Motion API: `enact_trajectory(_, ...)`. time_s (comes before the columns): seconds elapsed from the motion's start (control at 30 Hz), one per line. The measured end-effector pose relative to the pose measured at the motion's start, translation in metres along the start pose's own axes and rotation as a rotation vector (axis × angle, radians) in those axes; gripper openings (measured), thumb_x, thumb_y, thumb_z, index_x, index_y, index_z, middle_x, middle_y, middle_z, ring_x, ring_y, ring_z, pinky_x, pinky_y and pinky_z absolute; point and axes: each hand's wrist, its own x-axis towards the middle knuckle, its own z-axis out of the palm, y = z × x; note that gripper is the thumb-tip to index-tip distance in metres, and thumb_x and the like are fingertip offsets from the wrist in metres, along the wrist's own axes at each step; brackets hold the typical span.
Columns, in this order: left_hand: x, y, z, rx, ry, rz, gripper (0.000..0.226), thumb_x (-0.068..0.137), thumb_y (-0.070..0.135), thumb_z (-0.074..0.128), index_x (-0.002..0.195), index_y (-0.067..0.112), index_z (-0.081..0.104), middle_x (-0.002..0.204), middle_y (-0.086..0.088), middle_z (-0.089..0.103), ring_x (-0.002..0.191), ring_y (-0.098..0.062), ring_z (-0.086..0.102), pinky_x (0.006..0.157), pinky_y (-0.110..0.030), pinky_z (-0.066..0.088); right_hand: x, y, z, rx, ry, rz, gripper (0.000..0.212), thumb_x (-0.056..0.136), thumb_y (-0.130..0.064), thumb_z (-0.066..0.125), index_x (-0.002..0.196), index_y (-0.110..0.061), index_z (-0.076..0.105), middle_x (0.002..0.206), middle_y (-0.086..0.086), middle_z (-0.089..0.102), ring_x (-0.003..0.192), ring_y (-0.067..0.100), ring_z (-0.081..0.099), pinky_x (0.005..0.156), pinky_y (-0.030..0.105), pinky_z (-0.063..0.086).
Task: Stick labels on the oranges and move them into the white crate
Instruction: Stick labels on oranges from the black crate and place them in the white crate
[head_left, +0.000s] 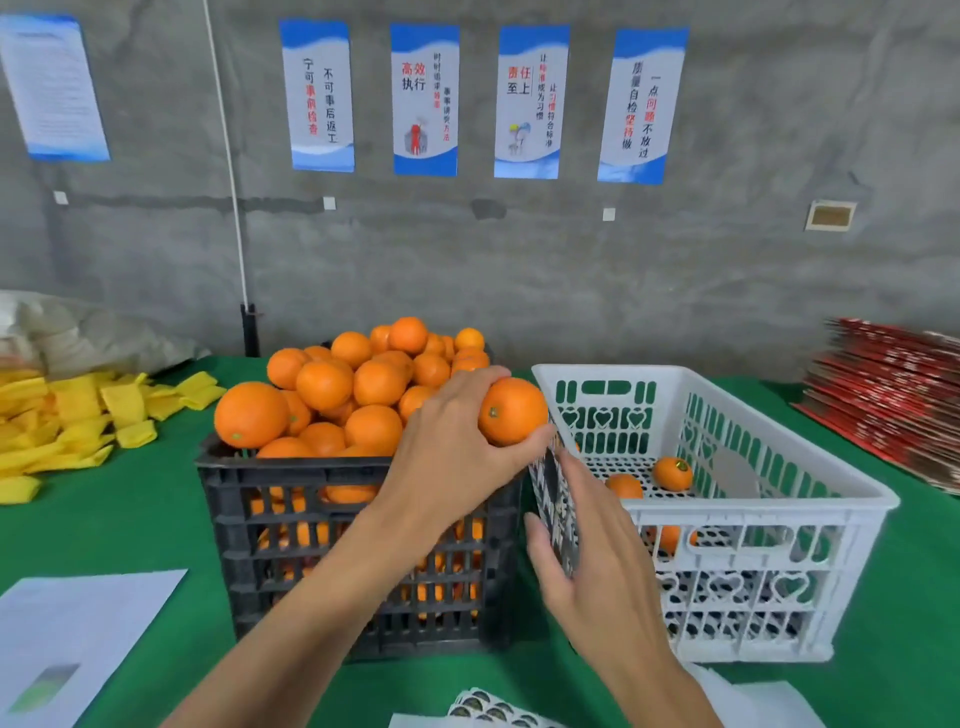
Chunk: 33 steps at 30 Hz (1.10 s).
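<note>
My left hand (451, 451) grips an orange (511, 411) above the gap between the two crates. My right hand (587, 551) holds a sheet of round labels (555, 501) just below that orange, against the white crate's left wall. The black crate (291, 525) on the left is heaped with oranges (358, 384). The white crate (810, 509) on the right holds three oranges (672, 473) on its perforated floor.
More label sheets (491, 709) lie at the table's near edge. White paper (78, 634) lies at the front left, yellow foam sleeves (78, 415) at the far left, and a stack of red cartons (893, 395) at the far right. A green cloth (130, 525) covers the table.
</note>
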Motion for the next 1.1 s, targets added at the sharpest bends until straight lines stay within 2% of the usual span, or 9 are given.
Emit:
enact_trajectory(0.13, -0.088, 0.007, -0.004, -0.126, 0.041, 0.135, 0.064, 0.083, 0.056, 0.079, 0.135, 0.025, 0.06, 0.128, 0.011, 0.058, 0.115, -0.003, 0.059, 0.09, -0.012, 0.047, -0.026, -0.01, 0.011, 0.137, -0.098, -0.016, 0.08, 0.091, -0.041, 0.07, 0.158, -0.014, 0.034, 0.154, -0.003, 0.049, 0.14, 0.014, 0.049, 0.109, 0.032, 0.047)
enact_trajectory(0.37, -0.195, -0.027, 0.032, -0.44, -0.345, -0.492, 0.057, 0.076, 0.078, 0.068, 0.126, 0.059, 0.047, 0.128, 0.022, 0.052, 0.111, -0.004, 0.061, 0.085, -0.024, 0.058, -0.116, 0.014, 0.038, 0.049, -0.497, 0.078, 0.073, 0.098, -0.072, 0.04, 0.152, -0.023, 0.046, 0.142, -0.009, 0.06, 0.126, 0.011, 0.056, 0.1, 0.027, 0.048)
enact_trajectory(0.5, -0.236, -0.042, 0.045, -0.516, -0.385, -0.648, 0.074, 0.079, 0.082, 0.062, 0.136, 0.038, 0.048, 0.129, 0.01, 0.057, 0.113, -0.011, 0.063, 0.094, -0.038, 0.057, -0.138, 0.024, 0.048, 0.022, -0.657, 0.049, 0.062, 0.099, -0.069, 0.046, 0.15, -0.035, 0.044, 0.138, -0.015, 0.061, 0.122, 0.006, 0.055, 0.096, 0.021, 0.042)
enact_trajectory(0.6, -0.25, -0.047, 0.052, -0.551, -0.38, -0.709, 0.065, 0.088, 0.074, 0.06, 0.138, 0.034, 0.045, 0.129, 0.006, 0.057, 0.113, -0.01, 0.063, 0.096, -0.037, 0.056, -0.14, 0.025, 0.051, 0.0, -0.725, 0.066, 0.06, 0.1, -0.065, 0.05, 0.148, -0.029, 0.05, 0.136, -0.011, 0.063, 0.121, 0.009, 0.057, 0.096, 0.024, 0.043)
enact_trajectory(0.7, -0.247, -0.052, 0.062, -0.501, -0.363, -0.724, 0.061, 0.092, 0.068, 0.057, 0.141, 0.036, 0.038, 0.133, 0.008, 0.05, 0.112, -0.004, 0.06, 0.091, -0.022, 0.054, -0.131, 0.021, 0.051, -0.104, -0.661, 0.039, 0.057, 0.1, -0.06, 0.054, 0.144, -0.024, 0.057, 0.131, -0.008, 0.067, 0.118, 0.012, 0.059, 0.096, 0.025, 0.042)
enact_trajectory(0.77, -0.241, -0.059, 0.065, -0.487, -0.34, -0.727, 0.064, 0.089, 0.07, 0.054, 0.142, 0.038, 0.034, 0.133, 0.012, 0.047, 0.109, 0.004, 0.057, 0.084, -0.012, 0.05, -0.129, 0.018, 0.044, -0.08, -0.677, 0.022, 0.063, 0.097, -0.067, 0.052, 0.145, -0.026, 0.055, 0.129, -0.013, 0.065, 0.114, 0.005, 0.056, 0.094, 0.022, 0.042)
enact_trajectory(0.83, -0.237, -0.068, 0.065, -0.495, -0.33, -0.716, 0.063, 0.089, 0.072, 0.053, 0.141, 0.041, 0.034, 0.13, 0.015, 0.048, 0.106, 0.005, 0.058, 0.083, -0.008, 0.048, -0.134, 0.018, 0.034, 0.059, -0.788, 0.026, 0.071, 0.091, -0.078, 0.054, 0.146, -0.034, 0.053, 0.139, -0.025, 0.056, 0.124, -0.005, 0.05, 0.104, 0.019, 0.039)
enact_trajectory(0.93, -0.233, -0.08, 0.064, -0.618, -0.25, -0.747, 0.053, 0.093, 0.072, 0.054, 0.133, 0.04, 0.042, 0.111, 0.003, 0.061, 0.089, -0.005, 0.065, 0.079, -0.013, 0.05, -0.142, 0.017, 0.034, 0.142, -0.926, -0.002, 0.075, 0.086, -0.083, 0.055, 0.148, -0.04, 0.051, 0.146, -0.032, 0.041, 0.136, -0.006, 0.038, 0.113, 0.02, 0.029)
enact_trajectory(1.1, -0.237, -0.085, 0.067, -0.755, -0.176, -0.771, 0.039, 0.1, 0.063, 0.051, 0.128, 0.035, 0.051, 0.078, 0.001, 0.063, 0.073, -0.012, 0.06, 0.076, -0.024, 0.052, -0.141, 0.015, 0.052, 0.012, -0.899, -0.083, 0.069, 0.092, -0.081, 0.044, 0.142, -0.036, 0.061, 0.129, -0.024, 0.045, 0.111, -0.001, 0.038, 0.093, 0.021, 0.032)
